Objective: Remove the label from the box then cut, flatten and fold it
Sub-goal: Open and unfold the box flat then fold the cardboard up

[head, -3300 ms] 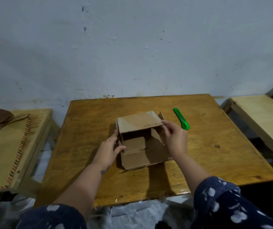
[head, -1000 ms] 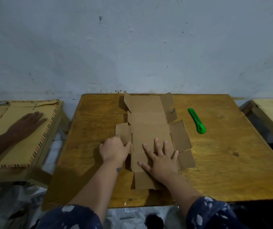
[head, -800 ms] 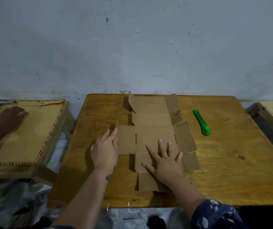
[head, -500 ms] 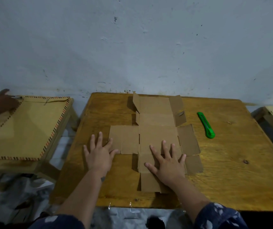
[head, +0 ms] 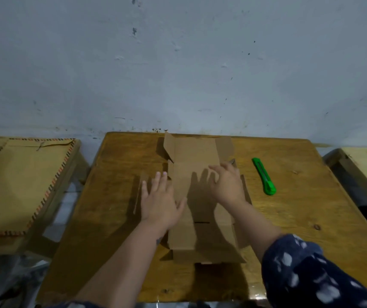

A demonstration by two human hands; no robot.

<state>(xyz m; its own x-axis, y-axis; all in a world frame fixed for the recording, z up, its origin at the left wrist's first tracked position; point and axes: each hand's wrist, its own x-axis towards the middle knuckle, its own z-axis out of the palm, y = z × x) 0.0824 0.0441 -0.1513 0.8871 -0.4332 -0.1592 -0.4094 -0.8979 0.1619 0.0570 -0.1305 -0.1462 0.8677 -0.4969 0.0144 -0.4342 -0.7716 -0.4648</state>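
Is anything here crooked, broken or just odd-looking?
Only one thing: the opened cardboard box is not fully flat. Its far left flap near the wall stands up at an angle. The left hand lies spread on the left side. The green cutter lies apart on the table, untouched.

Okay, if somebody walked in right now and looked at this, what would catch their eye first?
Most likely the opened-out cardboard box lying mostly flat in the middle of the wooden table, with the left hand spread on its left flap and the right hand over its right side. Next, the bright green utility knife, alone on the table right of the cardboard.
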